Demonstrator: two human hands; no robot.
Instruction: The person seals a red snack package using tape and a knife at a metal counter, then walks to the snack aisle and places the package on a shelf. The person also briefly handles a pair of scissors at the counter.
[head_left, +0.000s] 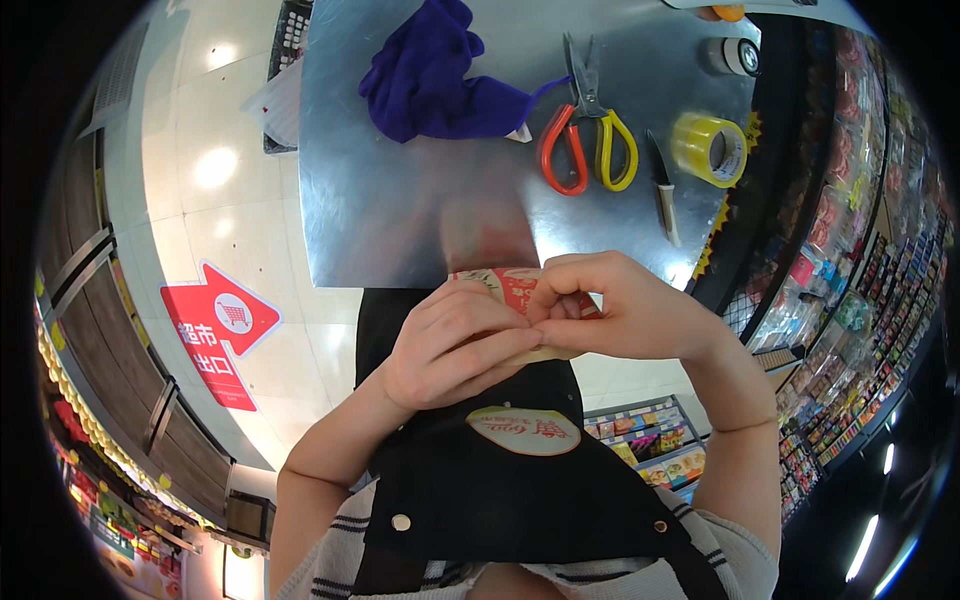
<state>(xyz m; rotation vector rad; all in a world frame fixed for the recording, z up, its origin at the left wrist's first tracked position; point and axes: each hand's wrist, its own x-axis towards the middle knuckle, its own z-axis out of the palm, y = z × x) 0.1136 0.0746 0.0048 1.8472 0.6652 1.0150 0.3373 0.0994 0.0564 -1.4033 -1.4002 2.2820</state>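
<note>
A red and cream printed packet, perhaps paper, is held between both hands at the near edge of the metal table. My left hand wraps the packet's left side and lower part, its fingers reaching across the front. My right hand pinches the packet's right part with thumb and forefinger, close to the left fingertips. The fingers hide much of the packet. Beyond the hands lie scissors with one red and one yellow handle, their blades pointing away.
On the table lie a purple cloth, a small knife, a roll of yellowish tape and a small jar or roll. A black basket stands left of the table. Store shelves line the right side.
</note>
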